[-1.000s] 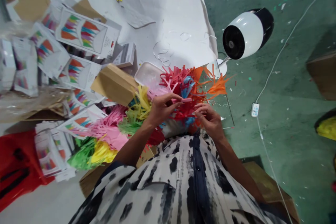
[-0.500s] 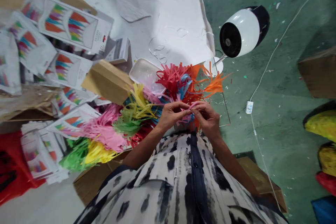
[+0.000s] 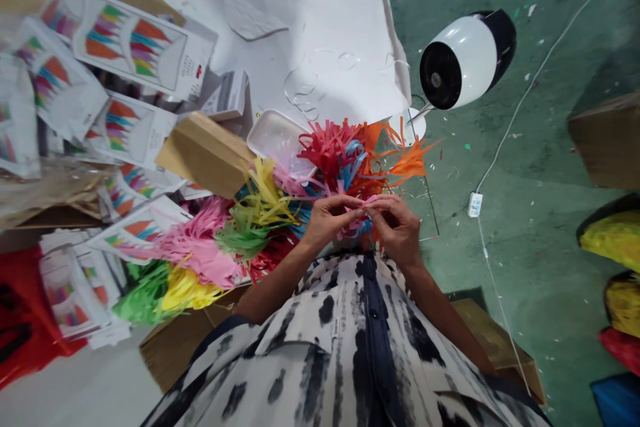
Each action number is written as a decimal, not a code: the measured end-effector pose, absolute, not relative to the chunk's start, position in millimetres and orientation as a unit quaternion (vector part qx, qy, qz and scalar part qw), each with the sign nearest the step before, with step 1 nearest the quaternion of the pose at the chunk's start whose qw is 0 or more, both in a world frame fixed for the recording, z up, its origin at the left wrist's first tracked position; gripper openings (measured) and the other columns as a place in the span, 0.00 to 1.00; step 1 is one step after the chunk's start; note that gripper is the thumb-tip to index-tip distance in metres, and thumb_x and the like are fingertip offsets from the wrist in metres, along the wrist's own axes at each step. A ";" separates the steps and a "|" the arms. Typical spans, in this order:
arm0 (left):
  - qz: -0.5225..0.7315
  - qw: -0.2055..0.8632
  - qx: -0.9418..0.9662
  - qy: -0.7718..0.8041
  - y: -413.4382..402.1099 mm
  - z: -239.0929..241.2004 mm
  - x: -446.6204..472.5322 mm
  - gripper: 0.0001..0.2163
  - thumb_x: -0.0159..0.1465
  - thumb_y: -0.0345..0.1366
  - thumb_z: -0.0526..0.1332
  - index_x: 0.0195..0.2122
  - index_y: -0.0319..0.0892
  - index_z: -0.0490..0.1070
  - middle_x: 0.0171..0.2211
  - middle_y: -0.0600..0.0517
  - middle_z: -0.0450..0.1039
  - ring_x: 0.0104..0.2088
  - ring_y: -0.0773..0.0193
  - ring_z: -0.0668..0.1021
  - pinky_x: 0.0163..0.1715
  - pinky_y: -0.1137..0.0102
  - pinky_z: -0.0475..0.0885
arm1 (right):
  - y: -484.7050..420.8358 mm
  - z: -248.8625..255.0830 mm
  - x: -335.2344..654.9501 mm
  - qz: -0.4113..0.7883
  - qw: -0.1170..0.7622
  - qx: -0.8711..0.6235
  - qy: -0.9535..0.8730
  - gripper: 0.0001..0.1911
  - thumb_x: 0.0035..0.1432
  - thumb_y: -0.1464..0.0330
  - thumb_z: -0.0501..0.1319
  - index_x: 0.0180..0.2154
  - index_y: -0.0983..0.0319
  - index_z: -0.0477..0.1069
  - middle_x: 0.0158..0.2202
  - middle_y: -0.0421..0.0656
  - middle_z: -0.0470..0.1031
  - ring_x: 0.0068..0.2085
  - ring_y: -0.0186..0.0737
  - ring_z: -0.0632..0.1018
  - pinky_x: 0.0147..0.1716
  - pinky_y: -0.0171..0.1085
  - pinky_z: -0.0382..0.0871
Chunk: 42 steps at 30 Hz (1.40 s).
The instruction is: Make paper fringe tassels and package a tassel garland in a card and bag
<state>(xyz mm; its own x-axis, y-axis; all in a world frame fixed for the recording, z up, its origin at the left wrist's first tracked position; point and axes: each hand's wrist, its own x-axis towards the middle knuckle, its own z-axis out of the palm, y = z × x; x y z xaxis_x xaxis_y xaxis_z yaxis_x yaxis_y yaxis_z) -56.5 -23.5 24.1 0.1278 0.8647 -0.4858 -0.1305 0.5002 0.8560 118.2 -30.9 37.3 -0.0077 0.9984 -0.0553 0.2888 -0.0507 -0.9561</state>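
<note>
Close in front of my body, both hands pinch one pink paper tassel (image 3: 369, 201) at its narrow, twisted middle. My left hand (image 3: 331, 219) grips it from the left, my right hand (image 3: 397, 223) from the right, with fingertips almost touching. Some pink strips hang below the fingers. Just beyond my hands lie red paper tassels (image 3: 327, 150), a few blue strips (image 3: 354, 155) and orange tassels (image 3: 407, 161). Beside my left forearm are yellow tassels (image 3: 265, 193), green tassels (image 3: 243, 235) and a pile of pink tassels (image 3: 205, 247).
Printed garland packages (image 3: 135, 43) cover the table's left side near a brown cardboard box (image 3: 205, 155). A white plastic tray (image 3: 275, 137) sits beyond the tassels. On the right, a white-and-black fan (image 3: 470, 60) stands over the green floor, where a power cable (image 3: 530, 83) runs.
Both hands stay almost in place, still pinching the pink tassel. Its twisted part shows slightly less between the fingertips. The piles around have not moved.
</note>
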 end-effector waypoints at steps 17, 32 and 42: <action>0.335 0.726 0.278 0.533 -21.8 15.6 -59.8 0.20 0.60 0.53 0.72 0.30 0.38 0.75 0.20 0.57 0.69 0.18 0.74 0.67 0.19 0.76 0.61 | -31.2 30.9 112.2 0.518 0.313 -0.627 -0.490 0.09 0.66 0.60 0.66 0.38 0.58 0.78 0.32 0.38 0.79 0.29 0.35 0.73 0.32 0.36 0.66; 0.308 0.706 0.377 0.513 -23.6 7.1 -68.9 0.16 0.61 0.47 0.73 0.39 0.39 0.83 0.32 0.50 0.81 0.28 0.69 0.76 0.27 0.75 0.69 | -28.0 24.9 122.4 0.690 0.312 -0.548 -0.355 0.26 0.54 0.54 0.75 0.46 0.56 0.68 0.31 0.36 0.79 0.27 0.34 0.76 0.24 0.33 0.66; 0.310 0.689 0.406 0.514 -24.1 15.5 -68.9 0.11 0.62 0.42 0.71 0.39 0.40 0.85 0.31 0.50 0.82 0.25 0.70 0.77 0.25 0.76 0.70 | -33.3 26.0 125.3 0.627 0.301 -0.584 -0.419 0.21 0.56 0.55 0.74 0.43 0.57 0.68 0.30 0.36 0.77 0.23 0.30 0.69 0.23 0.32 0.62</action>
